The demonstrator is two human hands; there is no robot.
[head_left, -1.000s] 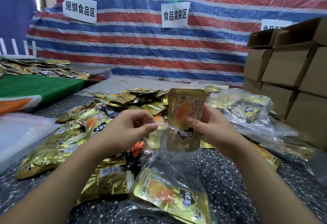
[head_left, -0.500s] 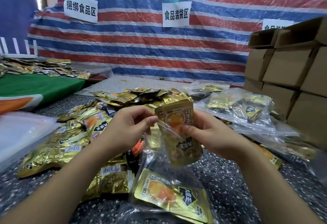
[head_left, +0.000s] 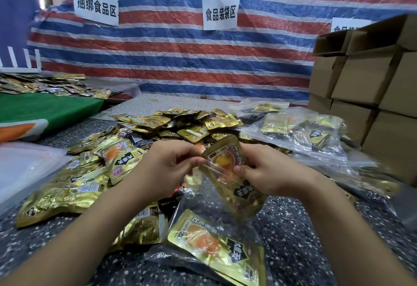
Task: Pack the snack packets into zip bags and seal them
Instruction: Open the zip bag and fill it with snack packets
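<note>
Far left, a green cloth carries a scatter of small packets, and on the striped tarpaulin above it hangs a white sign reading 捆绑食品区. Nearer, a heap of gold snack packets spreads over the speckled table; the black badge on them seems to read 大魔王 (the smaller print is too blurred to make out). The left hand pinches the mouth of a clear zip bag between thumb and fingertips. A middle sign reads 食品装袋区. The gold packet stands tilted in the bag's mouth, its lower half inside the plastic; another packet already lies flat at the bag's bottom. The right hand grips the tilted packet's right edge, thumb on its face. Half a second ago that packet stood higher; it has since slid deeper into the bag. To the right lie filled zip bags, then stacked cardboard boxes, with a third sign half hidden behind them.
</note>
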